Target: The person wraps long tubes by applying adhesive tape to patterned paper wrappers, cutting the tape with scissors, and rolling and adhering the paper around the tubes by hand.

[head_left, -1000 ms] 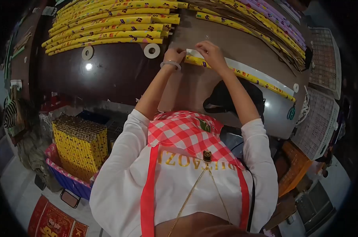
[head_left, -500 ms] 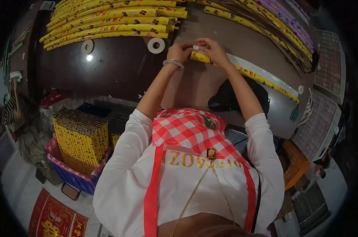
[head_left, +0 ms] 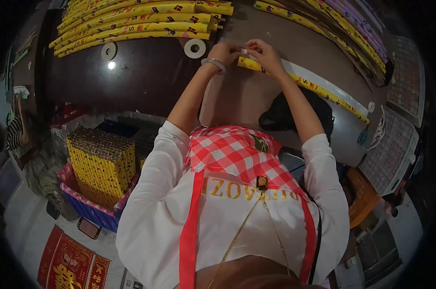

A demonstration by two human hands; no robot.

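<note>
My left hand [head_left: 226, 54], with a pale bangle at its wrist, is closed, its fingertips beside a small white piece [head_left: 245, 51] that looks like tape. Pinched fingers of my right hand [head_left: 268, 57] hold that piece. A thin yellow printed wrapping-paper roll [head_left: 324, 92] lies on the table [head_left: 227, 103], passing under my right wrist. Its near end sits just below my fingertips. Along the roll's far side shows a white sheet edge [head_left: 300, 72]. The left fingertips are partly hidden, so I cannot tell if they also grip the piece.
Yellow rolls [head_left: 136, 21] are stacked at the back left, with white tape rings [head_left: 195, 48] [head_left: 109, 51] before them. More paper [head_left: 333, 33] lies back right. A black bag [head_left: 295, 115] rests by my right forearm. A blue bin [head_left: 90, 204] holds upright rolls. Another person's arm [head_left: 20, 108] shows far left.
My hands have risen slightly away from the roll's end, with the white piece between them. The whole view has shifted a little; the roll stays on the table.
</note>
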